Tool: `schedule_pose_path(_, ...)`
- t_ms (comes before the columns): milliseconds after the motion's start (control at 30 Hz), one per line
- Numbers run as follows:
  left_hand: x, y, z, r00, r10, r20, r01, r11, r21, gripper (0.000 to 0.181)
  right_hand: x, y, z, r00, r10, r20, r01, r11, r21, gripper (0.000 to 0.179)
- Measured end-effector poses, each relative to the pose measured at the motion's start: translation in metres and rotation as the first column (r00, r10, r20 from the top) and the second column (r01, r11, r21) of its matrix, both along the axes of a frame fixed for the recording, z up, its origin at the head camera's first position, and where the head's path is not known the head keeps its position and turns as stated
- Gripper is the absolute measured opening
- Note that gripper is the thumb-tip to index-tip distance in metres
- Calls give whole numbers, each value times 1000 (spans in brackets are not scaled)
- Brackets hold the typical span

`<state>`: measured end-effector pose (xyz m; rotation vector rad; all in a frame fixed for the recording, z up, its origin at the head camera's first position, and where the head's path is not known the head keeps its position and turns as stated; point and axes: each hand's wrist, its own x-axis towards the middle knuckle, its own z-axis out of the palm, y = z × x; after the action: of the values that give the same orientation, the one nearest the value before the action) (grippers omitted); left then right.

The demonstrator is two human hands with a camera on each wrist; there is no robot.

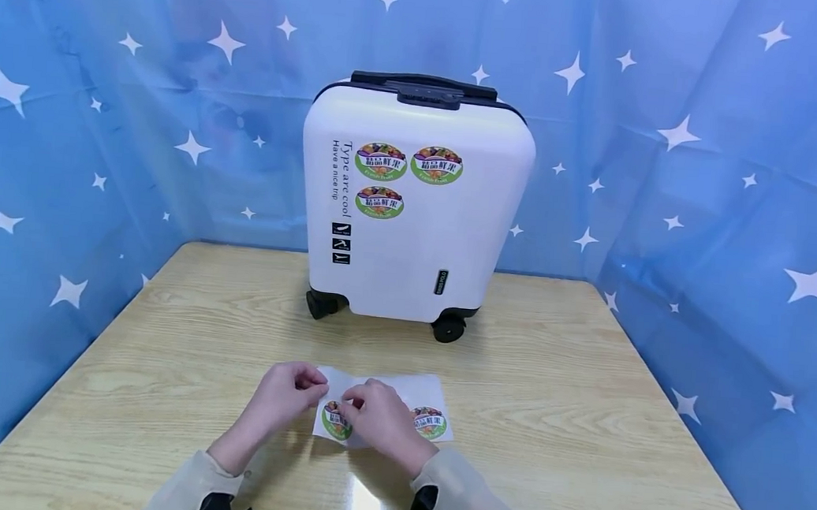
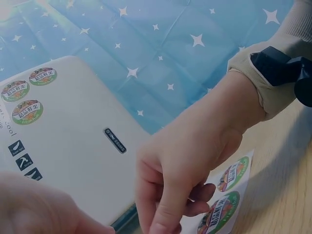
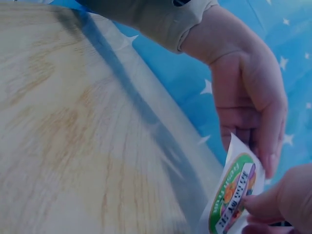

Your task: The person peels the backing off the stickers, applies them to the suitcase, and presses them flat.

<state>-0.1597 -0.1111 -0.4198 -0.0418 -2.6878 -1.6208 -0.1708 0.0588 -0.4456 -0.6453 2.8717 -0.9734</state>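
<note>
A white sheet of round fruit stickers [image 1: 399, 382] lies over the table in front of the suitcase, its left part lifted and bent. My left hand [image 1: 283, 392] pinches the sheet's left edge between thumb and fingers. From the other side my right hand [image 1: 384, 418] has its curled fingertips at the green-rimmed sticker [image 1: 333, 422] on that raised part. In the right wrist view, the right thumb [image 3: 265, 202] lies over the edge of this sticker [image 3: 236, 192]. Another sticker [image 1: 429, 422] shows on the sheet beside the right hand. The right fingertips partly hide the left sticker.
A white suitcase [image 1: 409, 247] stands upright on black wheels [image 1: 448, 328] at the table's back. Three matching stickers [image 1: 380, 202] are on its front, beside printed lettering. The wooden table [image 1: 581, 425] is bordered by blue star-patterned cloth [image 1: 712, 86] behind and at both sides.
</note>
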Motion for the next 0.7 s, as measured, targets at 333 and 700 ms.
schedule_pose_path(333, -9, 5, 3, 999, 28, -35, -25, 997, 67, 3, 2, 3, 11, 995, -69, -69, 58, 987, -148, 12)
schedule_pose_path(700, -12, 15, 8, 997, 37, -69, -25, 986, 168, 7, 4, 4, 16, 992, -87, -92, 65, 973, -220, 13)
